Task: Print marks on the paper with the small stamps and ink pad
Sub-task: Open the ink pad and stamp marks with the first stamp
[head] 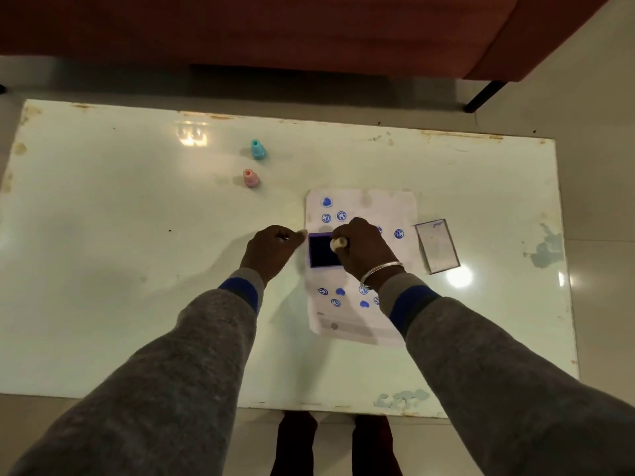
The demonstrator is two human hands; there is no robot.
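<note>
The right hand (pixel 364 249) is closed around a small cream stamp (pixel 338 243), its end over the dark ink pad (pixel 324 250) that sits on the paper (pixel 388 204) — whether stamp meets ink is hard to make out. The hand hides part of the pad and several blue marks (pixel 326 202). The left hand (pixel 273 247) rests on the bench (pixel 103 207) just beside the pad, fingers curled, gripping nothing visible. A pink stamp (pixel 251 177) and a turquoise stamp (pixel 257 149) stand well apart — a clear lid (pixel 437 246) lies right of the paper.
</note>
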